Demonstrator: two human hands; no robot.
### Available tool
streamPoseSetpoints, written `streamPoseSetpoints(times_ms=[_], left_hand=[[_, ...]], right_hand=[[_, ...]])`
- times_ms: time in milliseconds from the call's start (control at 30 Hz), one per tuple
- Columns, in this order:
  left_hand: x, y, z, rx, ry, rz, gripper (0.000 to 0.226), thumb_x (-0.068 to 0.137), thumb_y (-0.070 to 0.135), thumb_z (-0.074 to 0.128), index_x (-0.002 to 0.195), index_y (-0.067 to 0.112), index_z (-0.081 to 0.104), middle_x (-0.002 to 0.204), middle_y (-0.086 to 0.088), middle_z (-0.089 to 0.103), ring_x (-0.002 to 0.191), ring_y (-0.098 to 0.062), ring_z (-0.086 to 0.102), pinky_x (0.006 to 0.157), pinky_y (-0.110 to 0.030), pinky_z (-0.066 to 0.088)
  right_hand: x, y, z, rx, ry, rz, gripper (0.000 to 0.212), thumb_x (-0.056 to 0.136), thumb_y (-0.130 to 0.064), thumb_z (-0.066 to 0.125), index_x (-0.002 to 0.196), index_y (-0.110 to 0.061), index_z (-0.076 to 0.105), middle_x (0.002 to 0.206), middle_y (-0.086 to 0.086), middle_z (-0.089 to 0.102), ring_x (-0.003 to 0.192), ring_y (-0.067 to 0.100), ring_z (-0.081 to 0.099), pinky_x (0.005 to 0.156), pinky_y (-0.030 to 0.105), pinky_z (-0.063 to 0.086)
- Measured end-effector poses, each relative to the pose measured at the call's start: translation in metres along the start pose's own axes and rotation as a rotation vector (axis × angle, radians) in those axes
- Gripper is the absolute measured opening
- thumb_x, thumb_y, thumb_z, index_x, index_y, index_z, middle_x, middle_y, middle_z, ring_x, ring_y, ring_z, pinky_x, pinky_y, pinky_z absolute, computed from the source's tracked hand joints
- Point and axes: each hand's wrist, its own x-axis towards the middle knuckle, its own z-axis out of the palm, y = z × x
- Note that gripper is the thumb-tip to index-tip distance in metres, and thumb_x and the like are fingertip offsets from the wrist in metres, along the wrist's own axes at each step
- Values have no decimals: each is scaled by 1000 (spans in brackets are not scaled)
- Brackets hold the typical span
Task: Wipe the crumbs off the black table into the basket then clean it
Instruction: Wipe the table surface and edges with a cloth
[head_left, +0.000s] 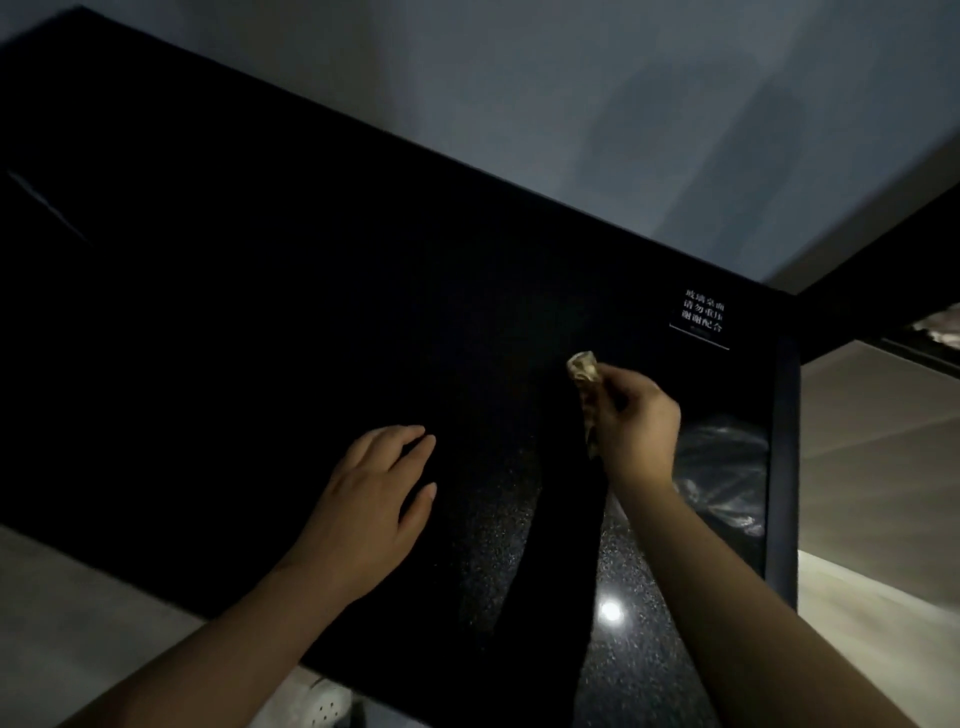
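A: Where does everything sit?

B: The black surface (260, 312) fills most of the view, glossy, with a white printed label (702, 315) near its right end. The basket (727, 478), lined with a shiny bag, shows at that same end, apparently below the top and seen through it.

A: And the hands?

B: The left hand (363, 509) lies palm down on the surface, its fingers (410, 441) straight and slightly spread. The right hand (639, 421) is just left of the basket and pinches a pale crumpled wad (582, 366) between thumb and curled fingers, with the wad's end poking out toward the label.

A: How will that wad handle?

B: It looks light, soft and limp, so I'd bunch it firmly in the fingers and press a broad face flat. The glossy top should let it slide easily.

A: Crumbs?

B: It's too dark to pick them out from the speckle. I'd sweep rightward toward the basket, gently, since loose bits could scatter past the edge.
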Motion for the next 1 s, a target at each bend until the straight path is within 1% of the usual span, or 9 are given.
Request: streamPoseSetpoints(times_ms=[67, 200, 267, 367, 500, 667, 767, 900, 1000], left_hand=[[-8, -1, -1, 16, -3, -15, 60, 91, 47, 27, 134, 14, 52, 138, 2, 47, 130, -15, 37, 104, -28, 30], [-18, -8, -1, 42, -15, -47, 61, 89, 47, 27, 131, 12, 55, 136, -1, 49, 128, -19, 40, 104, -31, 34], [-23, -11, 0, 50, -32, -53, 62, 89, 48, 27, 132, 13, 54, 137, -1, 48, 128, -19, 39, 104, -32, 35], [-29, -18, 3, 80, -45, -37, 58, 91, 47, 31, 133, 13, 52, 140, 0, 44, 130, -17, 33, 105, -29, 29], [-33, -21, 5, 97, -64, -17, 64, 89, 50, 27, 136, 13, 49, 144, 0, 41, 133, -18, 30, 108, -32, 28], [-33, -20, 4, 80, -60, -8, 60, 91, 48, 32, 138, 12, 47, 145, 0, 38, 134, -17, 27, 110, -31, 25], [-33, -20, 3, 71, -74, -13, 53, 93, 38, 46, 140, 12, 44, 147, -1, 35, 137, -19, 25, 113, -34, 25], [-33, -19, 0, 54, -103, -18, 54, 95, 37, 46, 143, 14, 39, 151, 0, 29, 139, -18, 19, 115, -33, 22], [-35, -18, -5, 21, -113, -8, 54, 96, 37, 45, 144, 15, 36, 152, 3, 25, 140, -15, 15, 113, -28, 18]], right_hand=[[-5, 4, 11, -129, -21, -44, 18, 87, -17, 68, 104, -13, 74, 100, 2, 72, 94, 22, 66, 83, 35, 53], [-51, -3, 32, -178, -13, -98, 19, 82, -10, 71, 100, -14, 73, 98, 0, 71, 91, 21, 63, 78, 27, 48], [-83, -11, 35, -110, -106, -141, 24, 79, -6, 72, 100, -17, 74, 99, -4, 70, 91, 15, 62, 81, 29, 50], [-105, -19, 24, 89, -232, -48, 23, 80, -9, 72, 96, -24, 75, 94, -14, 71, 89, 8, 65, 80, 29, 54], [-74, -17, -4, 53, 15, -6, 23, 80, -5, 71, 98, -20, 75, 89, -10, 69, 85, 12, 66, 77, 20, 50], [-73, 3, 5, -61, 16, 87, 23, 82, -7, 72, 103, -15, 74, 103, 0, 71, 99, 19, 64, 91, 40, 52], [-99, -1, 18, -87, 44, 53, 28, 79, -3, 73, 104, -16, 74, 105, -1, 71, 100, 17, 62, 92, 28, 48], [-150, -15, 25, -94, -56, -46, 30, 75, -3, 74, 101, -19, 75, 101, -6, 71, 95, 6, 57, 86, 10, 39], [-174, -23, 15, -16, -155, -17, 32, 74, -2, 75, 99, -22, 76, 92, -17, 67, 89, 0, 58, 82, 7, 42]])
